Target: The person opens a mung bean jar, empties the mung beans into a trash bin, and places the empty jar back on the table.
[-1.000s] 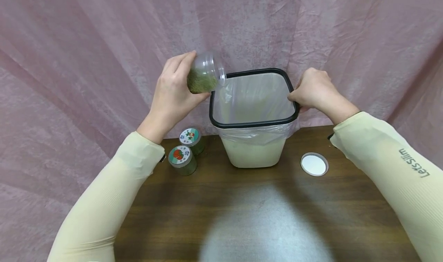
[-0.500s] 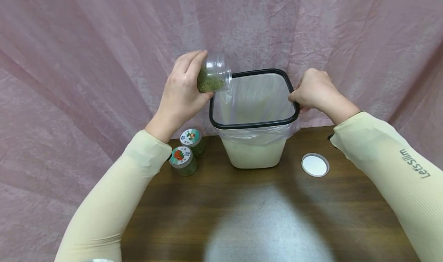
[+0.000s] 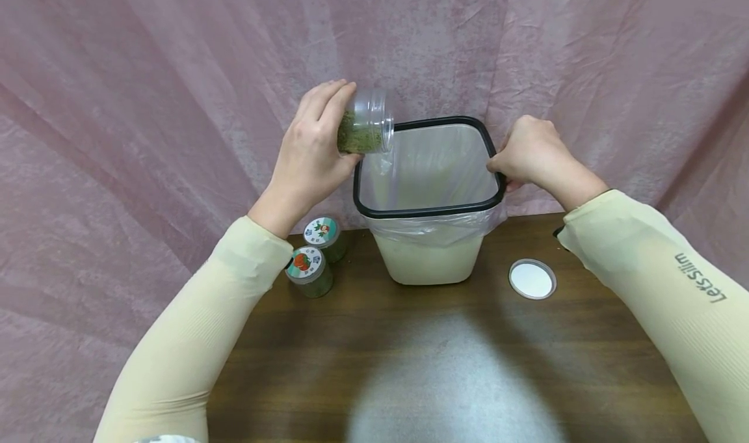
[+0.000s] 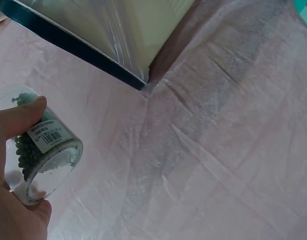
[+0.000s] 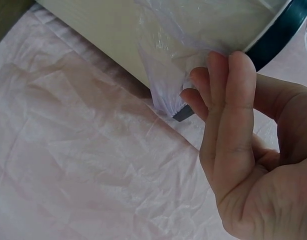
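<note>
My left hand [image 3: 313, 147] grips a clear plastic jar [image 3: 365, 127], tipped on its side with its mouth to the right, over the left rim of the trash can. Green granules [image 3: 359, 138] lie along the jar's lower side; the left wrist view shows a barcode label [image 4: 49, 136] on it. The cream trash can [image 3: 430, 257] has a black rim [image 3: 430, 212] and a thin clear bag [image 3: 445, 231] folded over it. My right hand [image 3: 529, 150] pinches the rim's right side, thumb inside, fingers [image 5: 236, 105] outside against the bag.
Two lidded jars with printed tops, one with a tomato picture [image 3: 309, 272] and one behind it [image 3: 324, 238], stand left of the can. A round white lid [image 3: 532, 279] lies on the brown table [image 3: 328, 365] to the right. A pink curtain [image 3: 433, 46] hangs behind.
My left hand has moved right with the jar, bringing its mouth over the can's left rim, and the jar lies more level. My right hand stays on the rim.
</note>
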The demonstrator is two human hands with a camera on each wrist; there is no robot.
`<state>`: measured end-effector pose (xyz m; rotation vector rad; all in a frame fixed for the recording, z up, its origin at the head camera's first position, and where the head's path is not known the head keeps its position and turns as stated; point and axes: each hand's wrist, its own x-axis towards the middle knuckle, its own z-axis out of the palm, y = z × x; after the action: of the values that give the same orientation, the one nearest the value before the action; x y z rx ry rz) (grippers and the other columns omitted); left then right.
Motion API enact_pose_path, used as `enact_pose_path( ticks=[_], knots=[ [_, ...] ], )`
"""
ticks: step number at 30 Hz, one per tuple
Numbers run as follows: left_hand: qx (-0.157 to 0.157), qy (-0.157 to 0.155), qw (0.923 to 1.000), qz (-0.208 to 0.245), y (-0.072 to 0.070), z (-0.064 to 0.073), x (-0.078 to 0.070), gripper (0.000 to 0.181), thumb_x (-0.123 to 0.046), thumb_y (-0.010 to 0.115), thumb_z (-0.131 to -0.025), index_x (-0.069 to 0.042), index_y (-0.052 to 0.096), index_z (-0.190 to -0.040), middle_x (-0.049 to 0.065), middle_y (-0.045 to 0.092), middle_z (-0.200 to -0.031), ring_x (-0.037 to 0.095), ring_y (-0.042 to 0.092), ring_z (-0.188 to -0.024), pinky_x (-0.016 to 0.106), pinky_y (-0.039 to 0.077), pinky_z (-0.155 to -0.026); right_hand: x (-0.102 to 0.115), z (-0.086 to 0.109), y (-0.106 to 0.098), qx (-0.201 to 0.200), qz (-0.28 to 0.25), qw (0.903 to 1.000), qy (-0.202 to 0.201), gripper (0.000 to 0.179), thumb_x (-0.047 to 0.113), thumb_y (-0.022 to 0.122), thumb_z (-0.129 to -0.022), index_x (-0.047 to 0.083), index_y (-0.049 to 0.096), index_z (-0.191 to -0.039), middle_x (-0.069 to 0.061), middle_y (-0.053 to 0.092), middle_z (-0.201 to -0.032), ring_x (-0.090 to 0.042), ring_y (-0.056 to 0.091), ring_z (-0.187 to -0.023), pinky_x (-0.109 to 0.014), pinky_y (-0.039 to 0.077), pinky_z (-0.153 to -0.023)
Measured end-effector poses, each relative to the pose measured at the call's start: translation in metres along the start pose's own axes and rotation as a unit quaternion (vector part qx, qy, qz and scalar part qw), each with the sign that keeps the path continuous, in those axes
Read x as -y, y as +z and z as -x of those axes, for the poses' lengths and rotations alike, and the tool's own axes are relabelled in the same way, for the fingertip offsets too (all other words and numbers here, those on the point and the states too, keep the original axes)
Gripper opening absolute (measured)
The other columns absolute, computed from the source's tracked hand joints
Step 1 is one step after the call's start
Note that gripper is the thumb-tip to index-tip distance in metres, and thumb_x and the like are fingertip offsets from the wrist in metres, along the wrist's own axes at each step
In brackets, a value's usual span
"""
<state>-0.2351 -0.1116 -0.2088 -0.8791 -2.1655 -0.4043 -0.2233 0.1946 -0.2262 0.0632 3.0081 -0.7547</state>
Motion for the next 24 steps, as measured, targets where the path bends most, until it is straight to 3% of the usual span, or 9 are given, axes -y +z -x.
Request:
enact_pose_path(
  ticks=[24],
  knots=[
    [0.012,0.001,0.9999,-0.012,0.0017,-0.0003,0.0019,0.074,0.001,0.073,-0.067,-0.006,0.046,-0.135,0.011,0.047,-0.138,0.022,0.037,-0.134,0.027,0.027,-0.114,-0.0006,-0.0021,-0.0004,0.000,0.005,1.0000,0.000,0.023,0.019,0.061,-0.073,0.000,0.073,-0.074,-0.002,0.063,-0.046,-0.015,0.064,-0.044,-0.045,0.050,-0.087]
  ],
)
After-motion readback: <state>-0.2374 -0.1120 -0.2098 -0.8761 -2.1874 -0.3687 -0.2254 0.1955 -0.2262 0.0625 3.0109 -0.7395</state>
